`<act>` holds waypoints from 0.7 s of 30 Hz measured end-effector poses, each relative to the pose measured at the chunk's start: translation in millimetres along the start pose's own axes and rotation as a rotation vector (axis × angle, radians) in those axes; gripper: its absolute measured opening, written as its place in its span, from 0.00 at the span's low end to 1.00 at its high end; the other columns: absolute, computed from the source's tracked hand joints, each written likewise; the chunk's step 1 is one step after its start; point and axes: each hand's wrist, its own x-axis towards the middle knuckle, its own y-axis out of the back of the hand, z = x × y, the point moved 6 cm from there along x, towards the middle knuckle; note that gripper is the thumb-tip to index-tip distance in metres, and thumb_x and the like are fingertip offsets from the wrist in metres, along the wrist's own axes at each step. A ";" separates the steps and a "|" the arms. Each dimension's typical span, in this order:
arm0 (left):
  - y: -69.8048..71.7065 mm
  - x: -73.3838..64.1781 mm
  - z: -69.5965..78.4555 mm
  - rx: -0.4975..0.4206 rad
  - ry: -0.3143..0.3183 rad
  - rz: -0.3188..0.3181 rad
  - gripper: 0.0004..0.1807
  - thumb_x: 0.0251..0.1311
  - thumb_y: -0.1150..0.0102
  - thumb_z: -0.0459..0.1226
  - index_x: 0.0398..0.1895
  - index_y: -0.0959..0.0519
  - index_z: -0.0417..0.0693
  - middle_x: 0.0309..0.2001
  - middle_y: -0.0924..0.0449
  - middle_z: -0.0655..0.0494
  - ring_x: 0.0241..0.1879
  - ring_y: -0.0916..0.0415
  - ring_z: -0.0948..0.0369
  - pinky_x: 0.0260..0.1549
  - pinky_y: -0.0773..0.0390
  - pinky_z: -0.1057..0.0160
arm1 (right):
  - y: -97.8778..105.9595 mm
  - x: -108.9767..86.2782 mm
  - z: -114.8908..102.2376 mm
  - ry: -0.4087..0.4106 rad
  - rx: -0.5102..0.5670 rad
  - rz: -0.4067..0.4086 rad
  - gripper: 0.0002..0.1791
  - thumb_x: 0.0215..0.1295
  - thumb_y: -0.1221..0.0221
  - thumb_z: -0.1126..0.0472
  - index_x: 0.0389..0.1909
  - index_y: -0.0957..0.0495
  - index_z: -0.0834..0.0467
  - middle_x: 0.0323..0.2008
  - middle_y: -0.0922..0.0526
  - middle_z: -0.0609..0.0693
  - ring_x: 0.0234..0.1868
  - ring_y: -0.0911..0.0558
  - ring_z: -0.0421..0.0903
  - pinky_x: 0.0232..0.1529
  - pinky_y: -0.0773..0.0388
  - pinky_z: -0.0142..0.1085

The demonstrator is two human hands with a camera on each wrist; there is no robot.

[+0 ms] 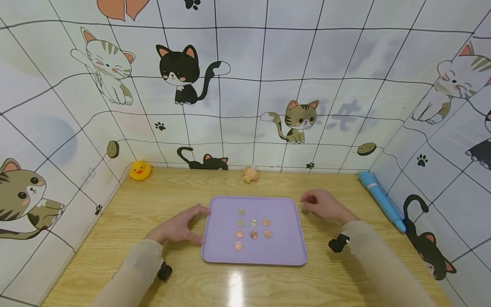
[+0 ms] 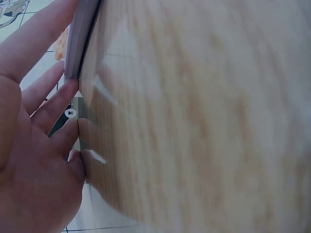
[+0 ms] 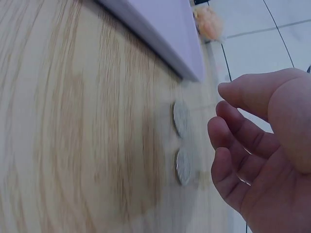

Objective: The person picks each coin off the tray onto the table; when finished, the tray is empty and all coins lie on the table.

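Observation:
A lilac tray (image 1: 284, 243) lies on the wooden table, with three silver coins (image 1: 241, 212) and several copper coins (image 1: 238, 246) spread over it. At the tray's left edge is my left hand (image 1: 178, 226), its thumb and fingers spread and touching the rim. The left wrist view shows its fingers (image 2: 56, 104) mostly straight against the tray's side. Just beyond the right edge, my right hand (image 1: 324, 204) hovers over the table, fingers loosely bent with nothing between them. Below it two silver coins (image 3: 181, 119) lie side by side on the wood.
A yellow rubber duck (image 1: 140, 170) sits at the back left corner. Against the back wall is a small peach-coloured figure (image 1: 250, 174). A blue pen-shaped stick (image 1: 381, 200) lies along the right wall. Cat-patterned walls enclose the table on three sides.

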 end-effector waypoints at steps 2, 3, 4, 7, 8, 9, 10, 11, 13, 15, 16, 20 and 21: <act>-0.4 0.1 0.4 0.002 -0.002 -0.002 0.47 0.47 0.15 0.45 0.72 0.28 0.60 0.84 0.49 0.45 0.84 0.63 0.38 0.77 0.61 0.30 | -3.7 3.6 -7.9 0.020 0.022 -0.013 0.04 0.71 0.36 0.65 0.44 0.16 0.60 0.34 0.15 0.49 0.33 0.22 0.43 0.34 0.24 0.33; -0.7 0.1 0.6 0.003 -0.002 -0.001 0.47 0.47 0.15 0.45 0.72 0.28 0.60 0.84 0.49 0.44 0.84 0.62 0.38 0.77 0.61 0.30 | -5.5 5.6 -12.2 0.037 0.028 -0.020 0.04 0.71 0.36 0.65 0.44 0.16 0.60 0.34 0.15 0.49 0.33 0.22 0.42 0.34 0.23 0.33; -0.9 0.2 0.5 0.002 -0.001 -0.001 0.47 0.47 0.15 0.45 0.72 0.28 0.60 0.84 0.50 0.44 0.83 0.62 0.38 0.77 0.60 0.29 | -7.4 7.4 -16.1 0.045 0.034 -0.030 0.04 0.71 0.36 0.65 0.44 0.16 0.60 0.34 0.14 0.50 0.33 0.22 0.42 0.34 0.23 0.33; -1.8 0.2 0.5 -0.004 0.006 0.000 0.47 0.47 0.14 0.45 0.72 0.28 0.61 0.84 0.51 0.45 0.84 0.61 0.39 0.78 0.60 0.30 | -13.8 13.9 -26.3 0.054 0.020 -0.050 0.05 0.72 0.36 0.66 0.45 0.15 0.60 0.37 0.13 0.50 0.36 0.20 0.42 0.39 0.21 0.35; -1.8 0.3 0.3 -0.006 0.009 0.002 0.47 0.47 0.14 0.45 0.72 0.28 0.61 0.85 0.51 0.44 0.83 0.61 0.39 0.78 0.60 0.30 | -16.3 16.5 -28.8 0.064 0.014 -0.056 0.05 0.72 0.36 0.66 0.45 0.15 0.60 0.38 0.13 0.49 0.37 0.20 0.41 0.41 0.20 0.36; -1.9 0.4 0.1 -0.009 0.014 0.002 0.47 0.46 0.14 0.45 0.72 0.28 0.62 0.85 0.51 0.45 0.84 0.61 0.39 0.78 0.60 0.30 | -18.8 18.9 -31.1 0.069 0.014 -0.063 0.06 0.72 0.36 0.66 0.46 0.15 0.59 0.39 0.12 0.49 0.38 0.20 0.41 0.42 0.20 0.36; -2.0 0.4 0.2 -0.010 0.015 0.002 0.47 0.46 0.14 0.45 0.72 0.28 0.62 0.85 0.52 0.45 0.83 0.61 0.39 0.77 0.60 0.30 | -21.7 21.4 -33.0 0.072 0.018 -0.071 0.06 0.72 0.36 0.66 0.46 0.15 0.59 0.39 0.12 0.48 0.38 0.20 0.42 0.43 0.19 0.37; -2.0 0.4 0.3 -0.011 0.016 0.002 0.47 0.46 0.14 0.45 0.72 0.28 0.62 0.85 0.52 0.45 0.84 0.61 0.39 0.77 0.60 0.30 | -24.4 24.0 -34.9 0.083 0.019 -0.075 0.06 0.72 0.36 0.65 0.46 0.15 0.59 0.39 0.12 0.48 0.38 0.19 0.41 0.43 0.19 0.37; -2.1 0.5 0.7 -0.011 0.017 0.000 0.48 0.46 0.14 0.46 0.73 0.28 0.62 0.85 0.52 0.45 0.84 0.61 0.39 0.77 0.60 0.30 | -29.8 28.7 -38.5 0.098 0.032 -0.088 0.06 0.71 0.35 0.65 0.46 0.14 0.58 0.39 0.12 0.47 0.39 0.19 0.41 0.43 0.19 0.37; -2.0 0.7 0.7 -0.011 0.015 -0.001 0.48 0.46 0.14 0.45 0.73 0.29 0.62 0.85 0.52 0.45 0.84 0.62 0.39 0.77 0.60 0.30 | -35.2 33.3 -42.6 0.110 0.045 -0.098 0.06 0.71 0.35 0.65 0.46 0.14 0.58 0.39 0.12 0.46 0.39 0.19 0.41 0.43 0.19 0.36; -1.9 0.6 0.8 -0.009 0.013 -0.001 0.48 0.46 0.14 0.46 0.73 0.29 0.62 0.85 0.51 0.45 0.84 0.62 0.39 0.77 0.60 0.30 | -38.2 35.7 -45.1 0.112 0.050 -0.105 0.06 0.71 0.35 0.65 0.45 0.14 0.57 0.40 0.12 0.45 0.39 0.19 0.40 0.44 0.19 0.35; -1.5 0.9 -0.3 -0.012 0.015 0.001 0.48 0.45 0.14 0.46 0.73 0.28 0.63 0.85 0.51 0.45 0.84 0.61 0.39 0.77 0.59 0.30 | -49.6 43.8 -59.5 0.135 0.074 -0.139 0.06 0.71 0.35 0.64 0.45 0.14 0.57 0.41 0.11 0.46 0.41 0.18 0.40 0.46 0.19 0.35; -1.4 0.9 -0.5 -0.012 0.015 0.001 0.48 0.45 0.14 0.46 0.73 0.28 0.63 0.85 0.51 0.45 0.84 0.61 0.39 0.77 0.59 0.30 | -52.4 45.8 -63.9 0.147 0.074 -0.147 0.06 0.71 0.35 0.64 0.45 0.14 0.57 0.41 0.11 0.46 0.42 0.17 0.40 0.46 0.18 0.36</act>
